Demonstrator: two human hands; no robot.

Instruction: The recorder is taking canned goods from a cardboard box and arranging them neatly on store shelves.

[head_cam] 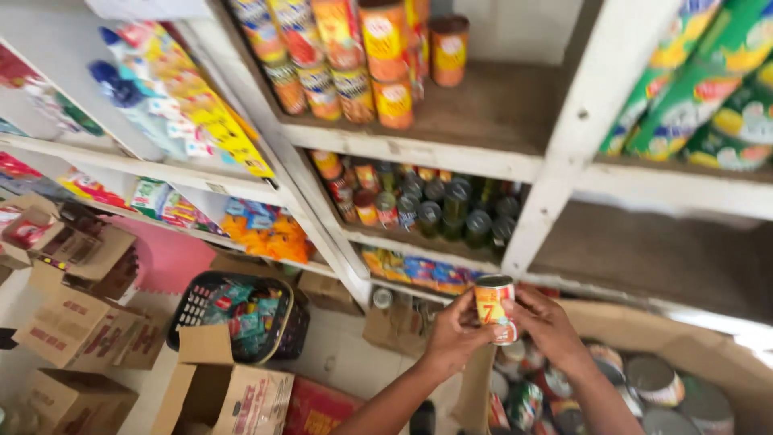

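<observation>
At the far left, brown cardboard boxes (76,322) lie stacked and open on the floor. Just right of them stands a black plastic basket (241,318) filled with small colourful packets. Above it, white wooden shelves (419,153) rise at a slant; the upper board carries tall orange and yellow tins (354,56), and the one below holds rows of small dark-topped tins (435,205).

My left hand (455,334) comes up from below, fingers curled around the left side of a small round tin with a red and yellow label and silver lid (495,308). My right hand (547,322) presses on the tin's right side, fingers closed against it. So both hands clamp the tin between them, upright, held in the air just in front of the lowest shelf edge.

Beneath my right forearm, a large open cardboard carton (644,326) holds many more round tins (652,383), lying at mixed angles. At the upper right, green and yellow packets (700,89) fill another shelf.
</observation>
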